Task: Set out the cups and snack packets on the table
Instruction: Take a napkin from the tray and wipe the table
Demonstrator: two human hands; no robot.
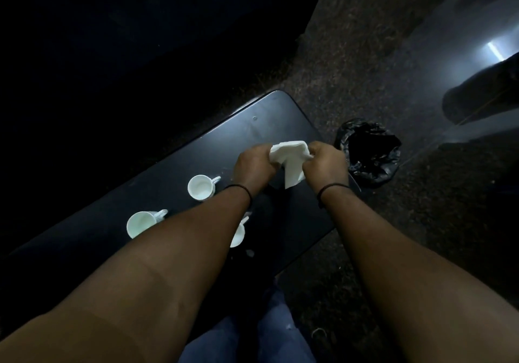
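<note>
Three white cups stand on the dark table (174, 160): one (200, 187) near the middle, one (140, 223) to the left, and one (238, 235) partly hidden under my left forearm. Above the table's right end, my left hand (252, 163) and my right hand (325, 163) both grip a white paper napkin or packet (289, 157) between them. Its lower flap hangs down. I cannot tell exactly what the white item is.
A bin lined with a black bag (370, 152) stands on the speckled floor just right of the table. Another person's dark shoe (483, 93) is at the far right. The left and far side are in darkness.
</note>
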